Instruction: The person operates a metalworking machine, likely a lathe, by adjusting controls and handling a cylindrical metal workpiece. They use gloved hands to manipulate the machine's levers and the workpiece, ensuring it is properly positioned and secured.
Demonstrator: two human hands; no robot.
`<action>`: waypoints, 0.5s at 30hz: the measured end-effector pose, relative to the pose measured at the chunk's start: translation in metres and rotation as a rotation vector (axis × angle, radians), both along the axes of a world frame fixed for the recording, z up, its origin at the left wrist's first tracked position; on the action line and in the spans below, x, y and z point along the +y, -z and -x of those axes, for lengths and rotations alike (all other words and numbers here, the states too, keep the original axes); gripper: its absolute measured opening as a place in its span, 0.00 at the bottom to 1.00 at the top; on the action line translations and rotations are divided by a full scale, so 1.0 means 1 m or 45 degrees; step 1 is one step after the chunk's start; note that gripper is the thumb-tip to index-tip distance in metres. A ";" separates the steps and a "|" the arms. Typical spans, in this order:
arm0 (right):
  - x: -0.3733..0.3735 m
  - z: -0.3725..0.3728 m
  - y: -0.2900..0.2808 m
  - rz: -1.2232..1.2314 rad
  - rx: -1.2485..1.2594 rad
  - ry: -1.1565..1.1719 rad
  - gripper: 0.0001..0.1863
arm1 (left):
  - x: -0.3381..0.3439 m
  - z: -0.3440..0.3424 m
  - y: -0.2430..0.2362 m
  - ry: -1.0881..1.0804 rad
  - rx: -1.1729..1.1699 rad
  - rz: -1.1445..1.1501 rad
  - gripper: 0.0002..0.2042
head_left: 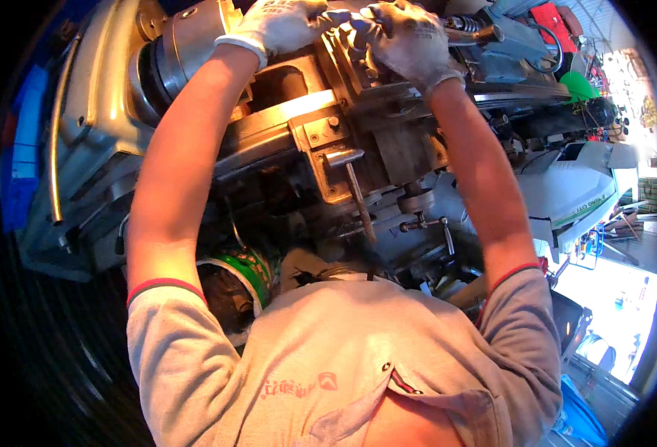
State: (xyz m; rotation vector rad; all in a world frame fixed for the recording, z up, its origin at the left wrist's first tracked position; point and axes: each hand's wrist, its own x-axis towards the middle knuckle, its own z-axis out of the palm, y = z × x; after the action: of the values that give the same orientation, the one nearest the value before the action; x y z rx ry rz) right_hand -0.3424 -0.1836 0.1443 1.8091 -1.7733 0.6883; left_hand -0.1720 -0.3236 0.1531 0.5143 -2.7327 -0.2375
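Curling at the far tool post [348,58] are my left hand [286,27] and right hand [412,43]. I can't discern either grip.

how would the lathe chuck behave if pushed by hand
The lathe chuck would probably feel rigid and heavy, being a thick metal cylinder. Its round body, mounted at the headstock, would likely turn rather than tip. Its shiny surface may be slippery.
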 end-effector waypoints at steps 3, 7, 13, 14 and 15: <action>-0.003 0.007 0.010 0.058 -0.119 0.168 0.26 | 0.016 0.005 -0.007 -0.189 -0.030 -0.082 0.26; -0.009 0.011 0.014 0.045 -0.130 0.181 0.32 | 0.034 0.005 -0.005 -0.322 0.074 -0.032 0.26; -0.033 0.028 -0.040 -0.534 -0.147 -0.248 0.35 | 0.086 0.010 0.042 -0.795 -0.162 0.092 0.21; -0.052 0.045 -0.026 -0.387 -0.045 -0.313 0.32 | 0.121 0.015 0.040 -0.856 -0.096 0.028 0.21; -0.051 0.044 -0.023 -0.350 -0.094 -0.456 0.30 | 0.132 0.014 0.029 -0.841 0.086 -0.274 0.20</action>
State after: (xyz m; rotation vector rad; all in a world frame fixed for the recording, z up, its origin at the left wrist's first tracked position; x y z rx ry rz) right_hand -0.3868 -0.2349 0.1673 2.3519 -1.6709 0.6770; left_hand -0.1860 -0.1918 0.1244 1.3900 -2.3226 -0.3627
